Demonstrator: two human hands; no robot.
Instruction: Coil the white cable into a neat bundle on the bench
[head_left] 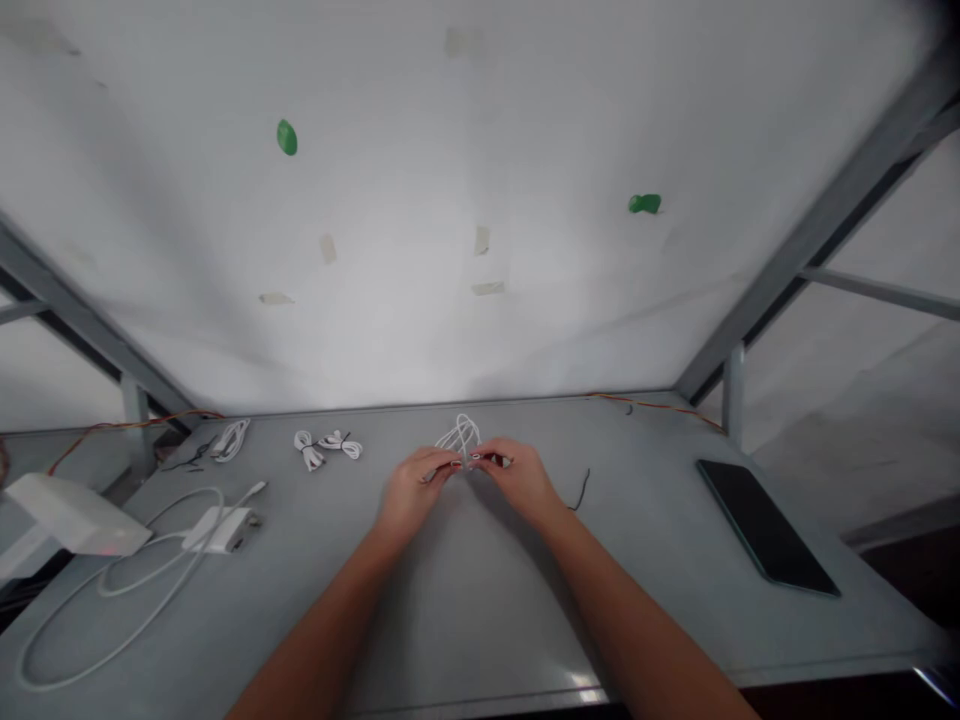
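Observation:
Both hands meet over the middle of the grey table at a looped white cable. My left hand pinches the near part of the cable between thumb and fingers. From the other side my right hand is closed on the same cable, its fingertips almost touching those of the left. The cable's loops stick out beyond the fingers, toward the wall. Exactly what lies between the fingertips is too small to make out. A thin black tie lies on the table just right of my right wrist.
Bundled white cables lie at the back left, another coil farther left. A white power adapter with a long cord and a white box occupy the left side. A dark tablet lies right. A white wall rises behind.

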